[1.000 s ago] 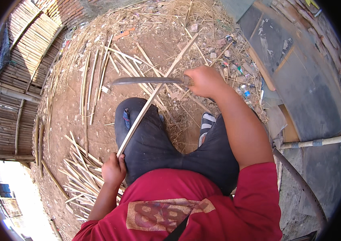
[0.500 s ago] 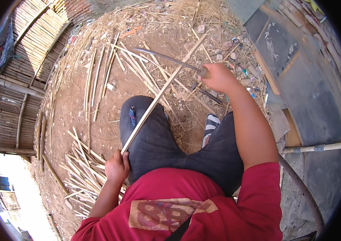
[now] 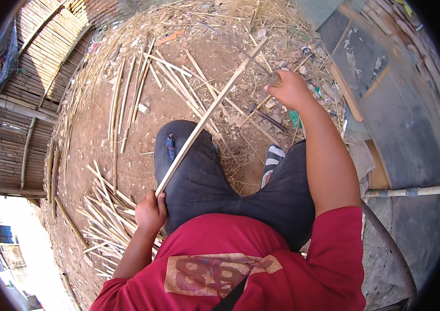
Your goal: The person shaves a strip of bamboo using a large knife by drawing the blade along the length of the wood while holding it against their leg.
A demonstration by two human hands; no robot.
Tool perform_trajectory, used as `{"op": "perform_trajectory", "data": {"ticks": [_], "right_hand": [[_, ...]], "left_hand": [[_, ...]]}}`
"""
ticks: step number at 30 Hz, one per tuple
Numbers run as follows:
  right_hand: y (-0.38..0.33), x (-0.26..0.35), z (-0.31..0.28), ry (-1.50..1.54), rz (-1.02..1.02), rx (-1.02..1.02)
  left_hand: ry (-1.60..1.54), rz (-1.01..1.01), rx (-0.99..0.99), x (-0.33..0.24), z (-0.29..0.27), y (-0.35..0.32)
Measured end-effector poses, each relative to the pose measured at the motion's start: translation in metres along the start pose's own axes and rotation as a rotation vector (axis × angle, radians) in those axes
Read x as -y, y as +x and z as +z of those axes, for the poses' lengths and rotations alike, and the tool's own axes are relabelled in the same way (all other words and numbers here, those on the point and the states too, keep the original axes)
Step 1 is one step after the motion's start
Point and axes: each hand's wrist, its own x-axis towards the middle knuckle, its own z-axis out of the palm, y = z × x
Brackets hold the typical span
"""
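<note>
One long bamboo strip (image 3: 207, 116) runs from 7 o'clock to 1 o'clock across the person's left knee. The left hand (image 3: 150, 212), grip pressed around the strip's near end, sits beside the thigh. The right hand (image 3: 290, 90), at 1 o'clock, has its grip clenched on one knife handle (image 3: 273, 79); the blade is too blurred to trace. Two loose heaps of split bamboo lie on the dirt ground (image 3: 142, 166): one pile (image 3: 103, 220) at 8 o'clock, one scatter (image 3: 168, 78) at 11 o'clock.
</note>
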Motion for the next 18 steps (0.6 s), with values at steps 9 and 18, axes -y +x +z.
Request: {"op": "perform_trajectory", "data": {"ticks": [9,18], "right_hand": [[-0.021,0.036,-0.011,-0.125,-0.257,0.298],[-0.012,-0.011,-0.008,0.027,-0.057,-0.067]], "left_hand": [[0.004,0.036,-0.047,0.005,0.005,-0.002],[-0.030,0.019,-0.032,0.006,0.008,-0.001]]}}
